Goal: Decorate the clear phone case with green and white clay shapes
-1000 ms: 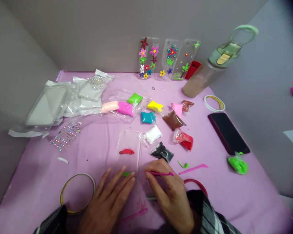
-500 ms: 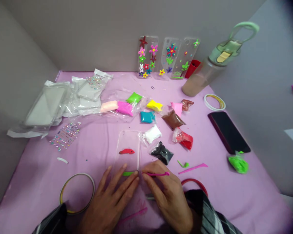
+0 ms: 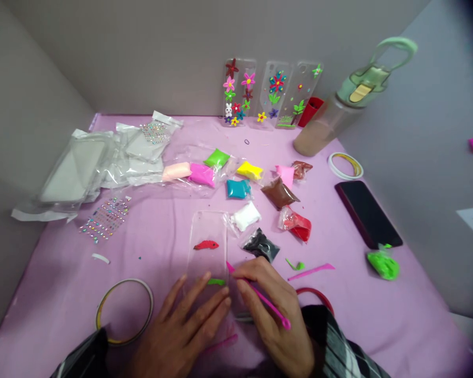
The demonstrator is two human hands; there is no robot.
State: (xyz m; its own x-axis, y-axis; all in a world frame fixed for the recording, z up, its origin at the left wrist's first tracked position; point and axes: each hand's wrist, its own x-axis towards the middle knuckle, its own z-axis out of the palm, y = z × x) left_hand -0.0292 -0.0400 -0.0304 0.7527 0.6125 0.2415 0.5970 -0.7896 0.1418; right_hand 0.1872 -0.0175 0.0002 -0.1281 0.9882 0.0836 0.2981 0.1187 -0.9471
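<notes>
A clear phone case [image 3: 207, 226] lies flat before me, with a red fish-shaped clay piece [image 3: 206, 245] on it. Lower on the case is a strip of green clay [image 3: 216, 282]. My left hand [image 3: 185, 320] rests over the case's lower part, fingers stretched out, fingertips close to the green strip. In my right hand [image 3: 270, 304], thumb and fingers pinch a pink clay modelling tool [image 3: 266, 302], its pointed end by the case's right edge. Another pink tool [image 3: 220, 343] lies partly hidden under my left hand.
Packets of coloured clay, among them black [image 3: 261, 245] and white [image 3: 246, 216], lie beyond my hands. A phone [image 3: 368, 214] and a bottle [image 3: 331, 121] stand right. Decorated cases [image 3: 239, 92] lean on the back wall. Tape rolls [image 3: 152, 302] and wrapped cases [image 3: 76, 170] are left.
The pink tool in my right hand has swung round, its pointed end now toward the case and its looped end toward me. My left fingers have shifted slightly right, baring more of the case around the green strip.
</notes>
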